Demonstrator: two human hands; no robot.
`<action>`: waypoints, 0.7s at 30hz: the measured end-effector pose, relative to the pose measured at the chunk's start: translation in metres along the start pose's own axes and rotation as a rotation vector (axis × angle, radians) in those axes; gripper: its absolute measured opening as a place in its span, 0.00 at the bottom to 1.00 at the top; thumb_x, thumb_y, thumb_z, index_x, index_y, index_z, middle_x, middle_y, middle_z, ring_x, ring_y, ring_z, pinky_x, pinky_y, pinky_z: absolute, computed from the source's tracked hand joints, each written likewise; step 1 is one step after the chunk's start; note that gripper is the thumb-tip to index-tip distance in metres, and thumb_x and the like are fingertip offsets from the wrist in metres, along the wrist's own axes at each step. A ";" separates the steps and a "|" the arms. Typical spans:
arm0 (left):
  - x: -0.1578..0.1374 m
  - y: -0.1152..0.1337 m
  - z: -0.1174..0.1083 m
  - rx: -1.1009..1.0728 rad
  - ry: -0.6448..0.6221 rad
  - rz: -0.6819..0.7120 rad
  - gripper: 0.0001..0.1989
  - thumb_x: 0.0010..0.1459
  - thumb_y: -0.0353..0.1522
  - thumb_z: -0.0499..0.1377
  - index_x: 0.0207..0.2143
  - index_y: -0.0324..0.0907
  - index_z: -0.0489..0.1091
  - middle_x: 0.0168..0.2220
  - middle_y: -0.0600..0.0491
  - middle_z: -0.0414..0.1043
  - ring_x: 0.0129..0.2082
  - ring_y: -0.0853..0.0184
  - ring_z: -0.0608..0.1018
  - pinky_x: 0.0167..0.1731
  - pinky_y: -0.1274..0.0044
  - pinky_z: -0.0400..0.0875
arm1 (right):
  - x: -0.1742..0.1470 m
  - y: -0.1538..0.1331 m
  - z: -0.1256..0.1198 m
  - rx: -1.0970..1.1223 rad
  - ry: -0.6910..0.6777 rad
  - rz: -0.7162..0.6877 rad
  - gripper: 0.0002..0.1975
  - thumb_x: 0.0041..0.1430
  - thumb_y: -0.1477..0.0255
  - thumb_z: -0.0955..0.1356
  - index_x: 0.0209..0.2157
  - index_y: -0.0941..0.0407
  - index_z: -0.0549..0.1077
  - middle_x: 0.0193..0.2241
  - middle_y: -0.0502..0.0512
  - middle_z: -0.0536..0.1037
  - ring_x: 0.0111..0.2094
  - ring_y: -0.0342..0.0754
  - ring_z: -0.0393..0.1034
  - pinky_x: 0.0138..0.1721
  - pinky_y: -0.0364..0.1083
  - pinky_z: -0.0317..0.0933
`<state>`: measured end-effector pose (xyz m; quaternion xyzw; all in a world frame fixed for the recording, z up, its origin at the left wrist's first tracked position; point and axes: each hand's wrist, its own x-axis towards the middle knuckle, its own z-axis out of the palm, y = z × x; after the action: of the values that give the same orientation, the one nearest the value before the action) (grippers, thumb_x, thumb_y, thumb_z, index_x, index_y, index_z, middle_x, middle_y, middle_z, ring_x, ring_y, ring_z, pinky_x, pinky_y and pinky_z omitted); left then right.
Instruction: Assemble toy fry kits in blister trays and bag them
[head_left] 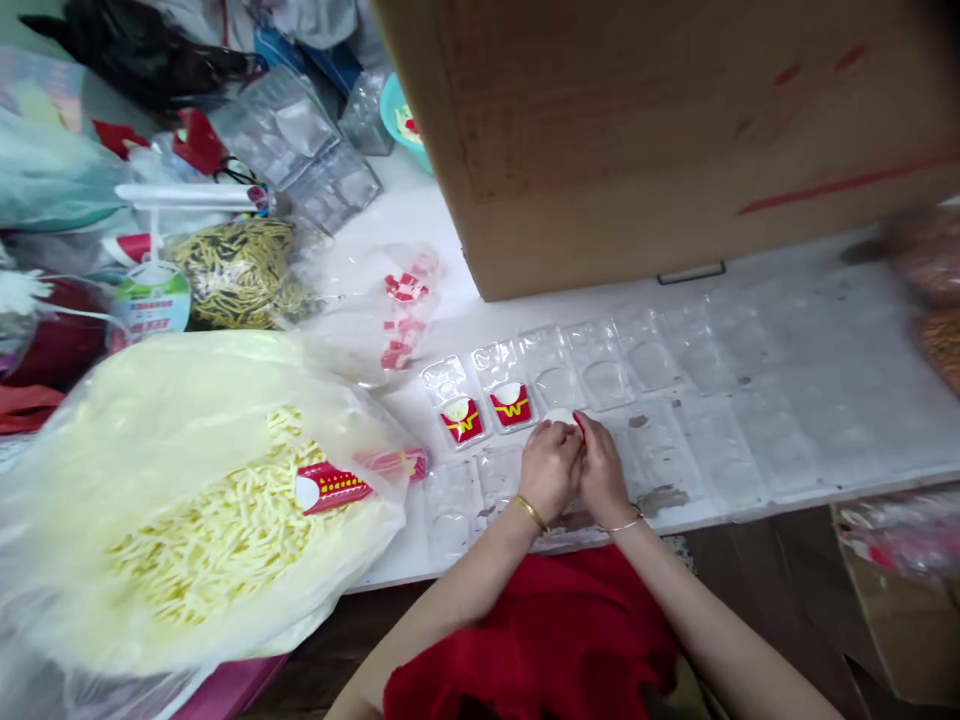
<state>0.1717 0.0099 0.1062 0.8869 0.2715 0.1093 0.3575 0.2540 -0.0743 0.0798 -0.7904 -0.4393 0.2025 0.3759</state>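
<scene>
My left hand [551, 468] and my right hand [601, 472] are closed together around a small red-and-white fry carton [561, 415], mostly hidden by my fingers. Left of them, two clear plastic blister trays each hold a red carton with a yellow W: one carton [461, 421] has pale pieces in it, and the other carton [511, 405] shows a white inside. More clear blister trays [606, 375] stretch in two rows to the right. A large clear bag [187, 390] of pale yellow fry-shaped pieces lies at the left, with a stack of red cartons [337, 487] on top.
A big cardboard box [600, 150] stands at the back of the white table [405, 220]. Behind the bag are a bag of olive strands [240, 270], clear plastic boxes [315, 150] and a turquoise bowl [390, 105]. Red-and-white pieces [405, 287] lie in thin plastic.
</scene>
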 end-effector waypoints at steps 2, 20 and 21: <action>0.017 -0.011 0.007 0.007 -0.060 0.043 0.08 0.58 0.29 0.54 0.34 0.39 0.73 0.37 0.46 0.70 0.38 0.63 0.71 0.44 0.68 0.67 | 0.009 0.011 0.004 0.019 0.022 0.020 0.26 0.58 0.78 0.60 0.59 0.56 0.58 0.48 0.62 0.68 0.49 0.55 0.63 0.50 0.58 0.61; 0.094 -0.110 0.040 0.153 -0.332 0.141 0.12 0.59 0.27 0.52 0.42 0.40 0.72 0.39 0.46 0.70 0.41 0.60 0.71 0.44 0.67 0.65 | 0.053 0.057 0.051 -0.227 -0.154 0.380 0.32 0.57 0.70 0.64 0.62 0.59 0.54 0.34 0.58 0.71 0.33 0.51 0.66 0.35 0.48 0.62; 0.093 -0.107 0.040 0.178 -0.319 0.114 0.11 0.59 0.27 0.52 0.41 0.39 0.72 0.40 0.44 0.70 0.44 0.58 0.70 0.46 0.63 0.63 | 0.055 0.054 0.049 -0.264 -0.182 0.379 0.30 0.58 0.69 0.63 0.61 0.59 0.55 0.34 0.59 0.71 0.33 0.52 0.66 0.35 0.48 0.61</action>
<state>0.2213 0.1024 0.0032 0.9351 0.1691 -0.0370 0.3094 0.2808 -0.0257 0.0077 -0.8794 -0.3377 0.2809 0.1836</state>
